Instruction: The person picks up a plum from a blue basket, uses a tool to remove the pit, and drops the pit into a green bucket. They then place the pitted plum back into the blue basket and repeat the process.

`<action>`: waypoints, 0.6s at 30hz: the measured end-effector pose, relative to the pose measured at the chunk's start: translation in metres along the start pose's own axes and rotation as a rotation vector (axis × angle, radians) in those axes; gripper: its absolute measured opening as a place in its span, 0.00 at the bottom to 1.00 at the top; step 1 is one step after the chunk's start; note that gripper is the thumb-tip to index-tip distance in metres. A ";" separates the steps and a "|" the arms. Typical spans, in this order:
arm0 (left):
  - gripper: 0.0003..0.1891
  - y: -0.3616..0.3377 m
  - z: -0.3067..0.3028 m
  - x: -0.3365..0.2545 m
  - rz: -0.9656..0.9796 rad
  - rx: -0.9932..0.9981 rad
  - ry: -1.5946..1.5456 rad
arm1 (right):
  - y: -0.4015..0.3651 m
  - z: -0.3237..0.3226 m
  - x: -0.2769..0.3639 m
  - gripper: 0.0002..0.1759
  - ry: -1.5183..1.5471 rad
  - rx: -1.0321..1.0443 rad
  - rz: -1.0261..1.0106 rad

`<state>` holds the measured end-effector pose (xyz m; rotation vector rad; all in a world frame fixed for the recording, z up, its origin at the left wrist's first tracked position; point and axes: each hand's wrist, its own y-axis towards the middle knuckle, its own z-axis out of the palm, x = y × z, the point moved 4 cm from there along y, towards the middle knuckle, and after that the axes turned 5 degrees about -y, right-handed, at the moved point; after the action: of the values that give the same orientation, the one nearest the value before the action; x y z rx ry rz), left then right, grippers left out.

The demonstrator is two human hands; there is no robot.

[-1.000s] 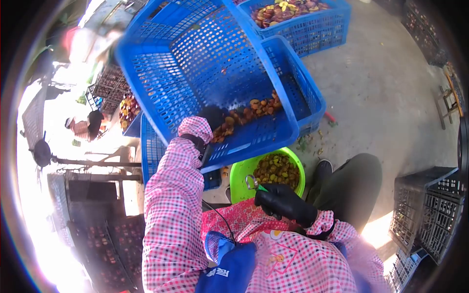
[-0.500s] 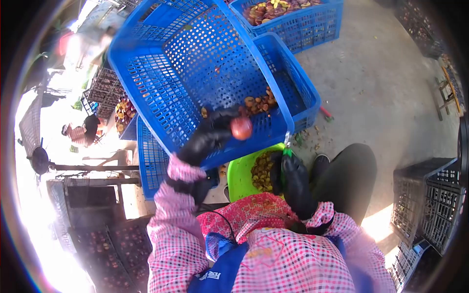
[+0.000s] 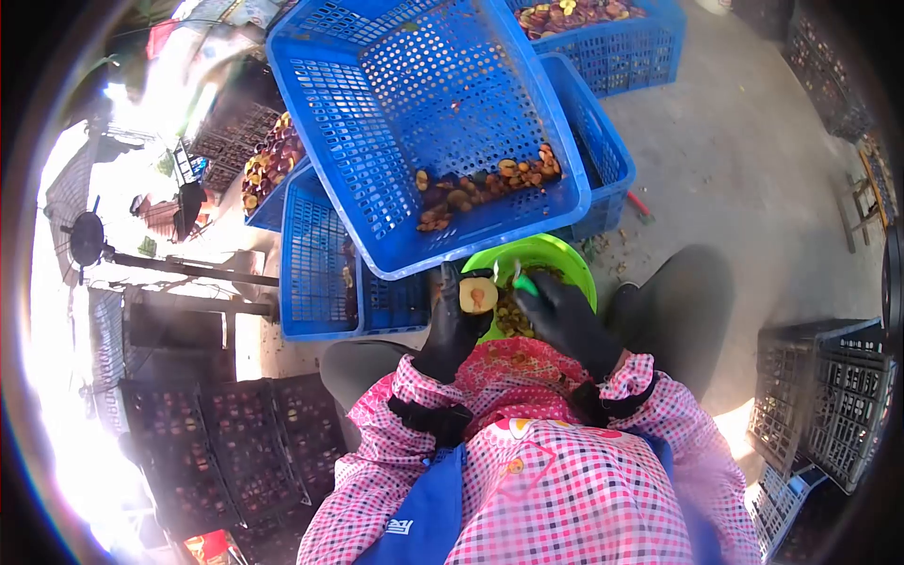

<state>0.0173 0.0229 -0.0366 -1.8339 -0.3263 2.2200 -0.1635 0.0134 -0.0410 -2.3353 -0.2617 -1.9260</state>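
My left hand, in a black glove, is closed around a halved fruit. Its pale cut face is turned up, with a brownish centre. In my right hand, also gloved in black, is a small tool with a green handle and a short metal tip, close to the fruit's right side. Both hands are over a lime-green basin that holds yellowish-brown pieces. Just beyond them a large blue crate leans towards me, with small brownish fruit pieces gathered along its lower side.
More blue crates stand behind and left, including an upper one full of cut fruit and a left one. Black crates are stacked at the right. A fan stands at far left. A red-handled object lies on the floor.
My left hand has come back from the tilted crate with the fruit, whose pale cut face now shows. My right hand has raised the green-handled tool beside it. The view has shifted slightly.
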 end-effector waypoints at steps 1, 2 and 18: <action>0.25 0.009 -0.019 0.016 0.207 0.034 0.402 | -0.008 0.005 0.002 0.18 -0.092 0.045 -0.056; 0.25 0.008 -0.015 0.010 0.213 0.032 0.401 | -0.011 0.008 0.005 0.17 -0.187 0.091 -0.112; 0.36 0.014 0.015 0.006 0.149 -0.150 0.052 | -0.014 0.020 0.002 0.22 -0.301 0.214 -0.002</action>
<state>0.0010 0.0111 -0.0435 -2.0520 -0.3665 2.2960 -0.1466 0.0308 -0.0435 -2.4664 -0.4685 -1.4575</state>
